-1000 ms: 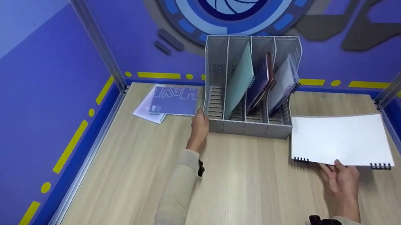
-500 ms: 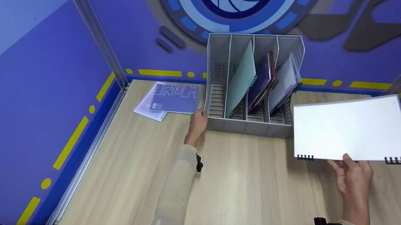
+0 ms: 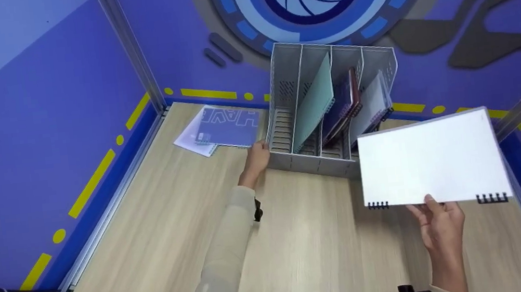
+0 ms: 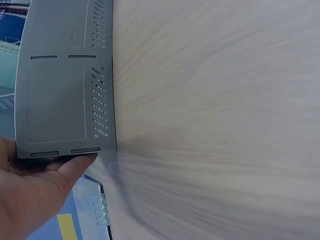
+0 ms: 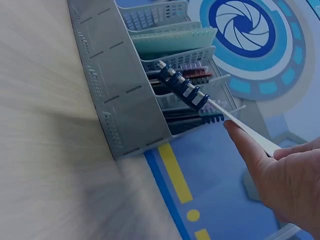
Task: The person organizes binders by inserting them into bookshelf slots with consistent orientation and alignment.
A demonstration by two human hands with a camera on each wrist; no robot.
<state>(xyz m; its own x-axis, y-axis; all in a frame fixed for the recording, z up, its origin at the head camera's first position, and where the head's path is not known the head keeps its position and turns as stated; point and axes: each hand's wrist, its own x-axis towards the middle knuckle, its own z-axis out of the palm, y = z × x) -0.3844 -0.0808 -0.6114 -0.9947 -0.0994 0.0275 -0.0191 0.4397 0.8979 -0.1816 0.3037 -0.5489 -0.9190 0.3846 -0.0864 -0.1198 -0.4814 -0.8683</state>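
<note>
My right hand (image 3: 443, 230) pinches a white spiral notebook (image 3: 429, 162) by its lower edge, between the two black coils, thumb on top. The notebook is raised above the table, its upper left corner overlapping the right end of a grey file organizer (image 3: 316, 165). In the right wrist view the notebook (image 5: 240, 125) appears edge-on, coils toward the organizer. My left hand (image 3: 256, 161) grips the organizer's left front corner; in the left wrist view the thumb (image 4: 77, 167) lies along its side. The organizer's compartments hold a mint green notebook (image 3: 314, 104), dark notebooks (image 3: 336, 104) and pale ones (image 3: 368, 110); its leftmost compartment is bare.
A purple notebook (image 3: 234, 124) with large lettering lies over a paler one (image 3: 187, 141) on the table, left of the organizer. Printed purple panels (image 3: 68, 113) with metal posts (image 3: 128, 43) enclose the wooden table (image 3: 153, 234).
My right hand has lifted the white notebook from the right side of the table, first right, then back left toward the organizer. My left hand stays at the organizer's corner.
</note>
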